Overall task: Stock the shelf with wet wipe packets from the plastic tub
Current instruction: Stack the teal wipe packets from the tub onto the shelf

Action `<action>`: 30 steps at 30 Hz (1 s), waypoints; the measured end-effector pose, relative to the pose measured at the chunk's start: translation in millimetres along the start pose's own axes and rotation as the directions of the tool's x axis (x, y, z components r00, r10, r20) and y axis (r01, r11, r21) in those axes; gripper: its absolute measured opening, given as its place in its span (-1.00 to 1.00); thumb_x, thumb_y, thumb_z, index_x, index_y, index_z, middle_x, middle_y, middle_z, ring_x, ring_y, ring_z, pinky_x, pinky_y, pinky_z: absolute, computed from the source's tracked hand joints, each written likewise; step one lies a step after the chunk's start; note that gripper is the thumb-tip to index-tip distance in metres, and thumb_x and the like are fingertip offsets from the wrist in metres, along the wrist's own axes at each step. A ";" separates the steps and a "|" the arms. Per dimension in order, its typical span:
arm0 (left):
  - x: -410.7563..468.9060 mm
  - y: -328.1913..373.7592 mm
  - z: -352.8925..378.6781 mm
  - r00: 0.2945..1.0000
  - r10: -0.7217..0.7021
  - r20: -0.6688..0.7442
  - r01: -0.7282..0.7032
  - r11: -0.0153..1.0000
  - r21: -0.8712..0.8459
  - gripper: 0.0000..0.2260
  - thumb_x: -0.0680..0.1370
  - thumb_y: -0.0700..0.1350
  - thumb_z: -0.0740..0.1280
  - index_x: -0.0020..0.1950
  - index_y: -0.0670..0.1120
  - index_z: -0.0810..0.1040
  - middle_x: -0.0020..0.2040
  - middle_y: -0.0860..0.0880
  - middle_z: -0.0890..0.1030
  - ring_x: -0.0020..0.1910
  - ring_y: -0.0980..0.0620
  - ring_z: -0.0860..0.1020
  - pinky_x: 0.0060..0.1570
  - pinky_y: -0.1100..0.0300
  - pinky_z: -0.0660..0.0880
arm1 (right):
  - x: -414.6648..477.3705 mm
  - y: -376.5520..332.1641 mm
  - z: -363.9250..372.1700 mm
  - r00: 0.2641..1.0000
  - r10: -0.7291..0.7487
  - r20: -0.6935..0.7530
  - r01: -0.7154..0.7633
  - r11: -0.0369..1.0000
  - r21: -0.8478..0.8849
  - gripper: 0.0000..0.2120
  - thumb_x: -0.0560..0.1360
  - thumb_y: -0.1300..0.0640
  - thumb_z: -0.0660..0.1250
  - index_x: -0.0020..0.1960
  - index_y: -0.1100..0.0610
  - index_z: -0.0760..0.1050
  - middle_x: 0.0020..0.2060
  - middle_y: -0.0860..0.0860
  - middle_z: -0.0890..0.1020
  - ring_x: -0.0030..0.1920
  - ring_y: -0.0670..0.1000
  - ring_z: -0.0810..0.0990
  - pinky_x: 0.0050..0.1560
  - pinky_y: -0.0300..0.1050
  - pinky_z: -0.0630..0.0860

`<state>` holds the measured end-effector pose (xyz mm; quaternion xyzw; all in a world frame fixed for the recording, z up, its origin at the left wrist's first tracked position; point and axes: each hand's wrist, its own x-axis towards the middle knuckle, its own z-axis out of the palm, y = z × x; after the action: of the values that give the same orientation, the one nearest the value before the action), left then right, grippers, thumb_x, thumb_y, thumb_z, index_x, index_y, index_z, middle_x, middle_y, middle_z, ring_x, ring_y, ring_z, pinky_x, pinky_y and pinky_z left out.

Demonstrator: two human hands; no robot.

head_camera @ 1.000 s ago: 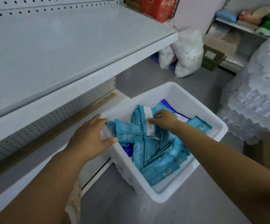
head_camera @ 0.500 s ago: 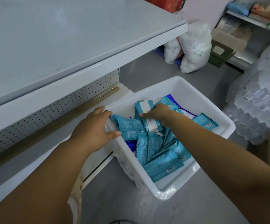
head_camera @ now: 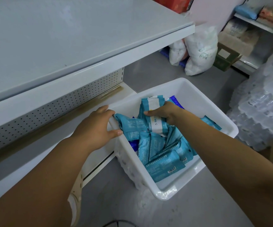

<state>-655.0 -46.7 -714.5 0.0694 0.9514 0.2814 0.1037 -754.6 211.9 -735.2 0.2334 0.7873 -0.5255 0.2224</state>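
Change: right hand (head_camera: 163, 113) has pulled its banded bundle (head_camera: 153, 103) higher and more upright than half a second ago. The left hand (head_camera: 96, 128) stays on the tub rim as before.
Right hand: fingers and thumb are curled round the bundle of teal packets. The bundle's white paper band shows above and below the grip.
Left hand: clasps the left rim of the plastic tub (head_camera: 189, 92), with the thumb inside the wall and the fingers over the outer edge.
Bundle position: inside the tub at its far-left part, raised above the loose stock. Whether its lower end still touches the pile cannot be told.
Wet wipe packets (head_camera: 162, 164): a loose teal heap lies overlapping across the tub floor. Barcodes are visible on the nearest ones. One dark blue packet (head_camera: 176, 100) lies behind the right hand.
Tub position: on the grey floor (head_camera: 165, 69), just beside the base shelf (head_camera: 18, 163).
Shelf (head_camera: 67, 38): the white upper deck, to the left of and above the tub, carries no packets. A perforated back panel (head_camera: 50, 112) runs beneath it.
Surroundings: white sacks (head_camera: 201, 49) and a cardboard box (head_camera: 225, 58) stand beyond the tub. Shrink-wrapped bottles (head_camera: 263, 104) are stacked on the right.
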 end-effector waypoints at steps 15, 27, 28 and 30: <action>-23.8 91.0 -67.4 0.988 -0.063 -0.138 -0.081 0.548 -0.832 -0.34 0.31 0.32 0.49 0.35 0.14 0.49 0.20 0.20 0.65 0.06 0.37 0.61 0.15 0.24 0.49 | -155.0 -79.7 -6.7 0.712 -0.695 -0.102 0.629 0.566 0.533 -0.72 0.56 0.25 0.38 0.26 0.28 0.54 0.16 0.24 0.66 0.16 0.25 0.65 0.18 0.23 0.59; -64.6 65.7 -173.8 0.947 -0.050 -0.316 -0.270 0.403 -0.874 -0.72 0.53 -0.07 0.43 0.23 -0.04 0.62 0.08 -0.03 0.73 0.06 -0.05 0.71 0.10 -0.05 0.62 | -220.5 -177.2 80.3 0.560 -0.824 0.091 0.643 0.501 0.579 -0.65 0.62 0.10 0.34 0.36 0.20 0.49 0.20 0.13 0.66 0.22 0.13 0.64 0.28 0.12 0.55; -69.5 57.5 -184.9 0.940 -0.061 -0.336 -0.283 0.412 -0.866 -0.70 0.49 -0.05 0.44 0.21 -0.04 0.63 0.07 -0.03 0.73 0.05 -0.05 0.71 0.09 -0.04 0.62 | -221.8 -183.6 89.6 0.553 -0.825 0.115 0.644 0.511 0.569 -0.65 0.62 0.07 0.33 0.36 0.18 0.50 0.20 0.11 0.67 0.22 0.11 0.64 0.29 0.11 0.55; -80.4 40.4 -206.6 0.925 -0.087 -0.369 -0.296 0.445 -0.845 -0.67 0.45 -0.04 0.44 0.20 -0.05 0.64 0.05 -0.03 0.74 0.04 -0.05 0.71 0.08 -0.03 0.62 | -226.4 -196.0 109.7 0.544 -0.826 0.146 0.643 0.522 0.560 -0.65 0.62 0.04 0.33 0.35 0.15 0.51 0.18 0.08 0.68 0.20 0.07 0.66 0.25 0.04 0.57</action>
<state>-623.0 -136.1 -510.1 0.0118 0.6572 0.7504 -0.0692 -681.6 13.1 -496.9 -0.1983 0.6052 -0.7681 0.0671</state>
